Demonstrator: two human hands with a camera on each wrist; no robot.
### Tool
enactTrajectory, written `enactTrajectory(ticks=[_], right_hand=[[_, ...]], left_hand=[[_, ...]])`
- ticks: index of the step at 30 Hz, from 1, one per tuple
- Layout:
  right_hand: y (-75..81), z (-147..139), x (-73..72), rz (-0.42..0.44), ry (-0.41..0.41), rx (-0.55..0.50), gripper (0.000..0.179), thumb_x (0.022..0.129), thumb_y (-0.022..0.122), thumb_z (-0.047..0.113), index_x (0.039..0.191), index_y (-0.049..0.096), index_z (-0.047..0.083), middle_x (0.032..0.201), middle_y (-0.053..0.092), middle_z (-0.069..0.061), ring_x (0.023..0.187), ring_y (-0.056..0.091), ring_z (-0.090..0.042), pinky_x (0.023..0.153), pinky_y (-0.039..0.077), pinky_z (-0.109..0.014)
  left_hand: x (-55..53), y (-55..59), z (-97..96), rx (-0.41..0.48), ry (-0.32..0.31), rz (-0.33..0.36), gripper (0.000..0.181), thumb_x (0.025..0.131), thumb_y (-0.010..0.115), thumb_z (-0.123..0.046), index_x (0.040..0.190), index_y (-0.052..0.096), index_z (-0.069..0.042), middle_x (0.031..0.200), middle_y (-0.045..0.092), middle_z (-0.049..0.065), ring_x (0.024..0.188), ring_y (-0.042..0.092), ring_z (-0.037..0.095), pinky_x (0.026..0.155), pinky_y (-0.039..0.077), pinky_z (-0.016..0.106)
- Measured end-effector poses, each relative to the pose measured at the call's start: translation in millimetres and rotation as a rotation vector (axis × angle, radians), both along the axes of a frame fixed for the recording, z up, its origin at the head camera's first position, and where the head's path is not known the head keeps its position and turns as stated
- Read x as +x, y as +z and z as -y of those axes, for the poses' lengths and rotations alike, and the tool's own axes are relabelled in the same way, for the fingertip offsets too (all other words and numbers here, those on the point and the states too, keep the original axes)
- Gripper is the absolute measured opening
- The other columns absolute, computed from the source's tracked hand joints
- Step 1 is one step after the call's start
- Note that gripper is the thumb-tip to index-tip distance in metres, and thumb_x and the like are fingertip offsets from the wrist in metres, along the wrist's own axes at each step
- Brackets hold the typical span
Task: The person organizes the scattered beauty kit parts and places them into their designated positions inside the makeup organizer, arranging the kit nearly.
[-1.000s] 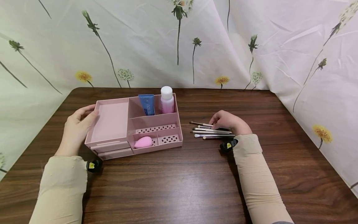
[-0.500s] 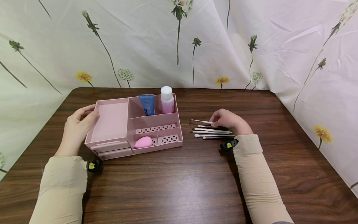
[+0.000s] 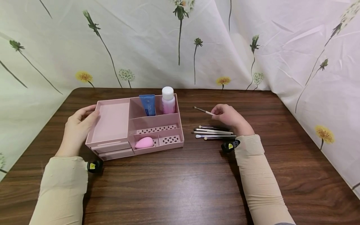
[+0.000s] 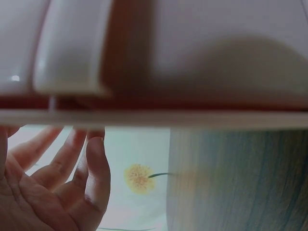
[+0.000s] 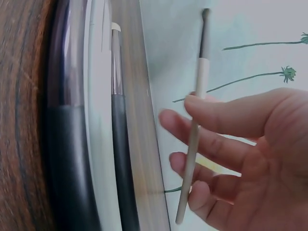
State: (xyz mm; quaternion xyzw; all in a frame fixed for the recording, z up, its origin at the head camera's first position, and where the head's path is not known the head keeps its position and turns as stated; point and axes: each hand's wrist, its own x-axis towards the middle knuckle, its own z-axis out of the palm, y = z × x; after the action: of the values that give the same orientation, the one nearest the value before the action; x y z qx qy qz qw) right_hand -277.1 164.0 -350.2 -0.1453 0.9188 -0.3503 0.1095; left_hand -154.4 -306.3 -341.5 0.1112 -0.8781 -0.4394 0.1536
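Note:
In the head view my right hand (image 3: 228, 116) pinches a thin makeup brush (image 3: 204, 111), raised behind the other brushes. The right wrist view shows this brush's pale handle (image 5: 194, 139) between thumb and fingers, its small dark tip up. Several makeup brushes (image 3: 216, 132) lie side by side on the table below that hand. My left hand (image 3: 78, 125) touches the left side of a pink makeup organizer (image 3: 111, 122), fingers slightly bent near its back corner. From the left wrist, its fingertips (image 4: 96, 144) meet the organizer's edge.
Inside the organizer stand a blue tube (image 3: 148, 105) and a white-capped bottle with pink liquid (image 3: 168, 101). A pink makeup sponge (image 3: 144, 142) lies in a front compartment. Two drawers (image 3: 115, 151) are at the organizer's front left. A floral cloth (image 3: 157, 47) hangs behind the wooden table (image 3: 174, 187).
My right hand has lifted one brush off the row and moved it up and back, away from the others. The left hand and the organizer have stayed in place.

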Motion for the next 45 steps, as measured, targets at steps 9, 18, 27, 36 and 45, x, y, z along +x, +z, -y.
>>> enactTrajectory(ticks=[9,18,27,36,45], right_hand=[[10.7,7.6,7.9,-0.076,-0.048,-0.210,0.023,0.099,0.057,0.008,0.122,0.057,0.002,0.107,0.062,-0.023,0.101,0.058,-0.037,0.082,0.044,-0.037],[30.2,16.4,18.6,-0.242,-0.067,-0.276,0.028,0.101,0.057,0.018,0.127,0.059,0.009,0.096,0.067,-0.014,0.069,0.056,-0.024,0.058,0.046,-0.028],[40.4,32.7,32.4,-0.326,-0.082,-0.428,0.029,0.099,0.061,0.030,0.116,0.065,0.007,0.085,0.067,0.001,0.055,0.053,-0.022,0.055,0.048,-0.031],[46.8,41.3,42.7,-0.389,-0.098,-0.502,0.026,0.098,0.063,0.021,0.113,0.068,0.000,0.089,0.066,-0.001,0.069,0.062,-0.005,0.065,0.054,-0.032],[53.7,49.7,51.5,-0.434,-0.078,-0.573,0.027,0.096,0.065,0.013,0.118,0.065,-0.002,0.093,0.066,-0.017,0.065,0.061,-0.002,0.061,0.051,-0.022]], left_hand=[[0.5,-0.3,0.1,0.011,0.002,-0.005,0.060,0.098,0.054,-0.044,0.144,0.051,-0.005,0.086,0.049,-0.031,0.082,0.048,-0.009,0.070,0.038,0.011],[-0.3,1.4,-1.8,0.014,0.001,-0.017,0.060,0.098,0.055,-0.044,0.143,0.052,-0.005,0.085,0.049,-0.032,0.081,0.048,-0.009,0.070,0.038,0.011],[-0.8,0.1,-0.1,0.005,0.003,-0.016,0.059,0.098,0.054,-0.044,0.143,0.052,-0.005,0.084,0.049,-0.033,0.080,0.048,-0.010,0.069,0.038,0.011],[-0.5,-1.3,0.0,0.009,0.003,-0.014,0.059,0.098,0.055,-0.044,0.142,0.052,-0.005,0.083,0.049,-0.034,0.080,0.048,-0.010,0.068,0.038,0.010],[-0.5,-0.5,-0.7,0.016,0.004,-0.015,0.059,0.098,0.054,-0.043,0.142,0.052,-0.005,0.083,0.050,-0.035,0.080,0.049,-0.010,0.069,0.039,0.010]])
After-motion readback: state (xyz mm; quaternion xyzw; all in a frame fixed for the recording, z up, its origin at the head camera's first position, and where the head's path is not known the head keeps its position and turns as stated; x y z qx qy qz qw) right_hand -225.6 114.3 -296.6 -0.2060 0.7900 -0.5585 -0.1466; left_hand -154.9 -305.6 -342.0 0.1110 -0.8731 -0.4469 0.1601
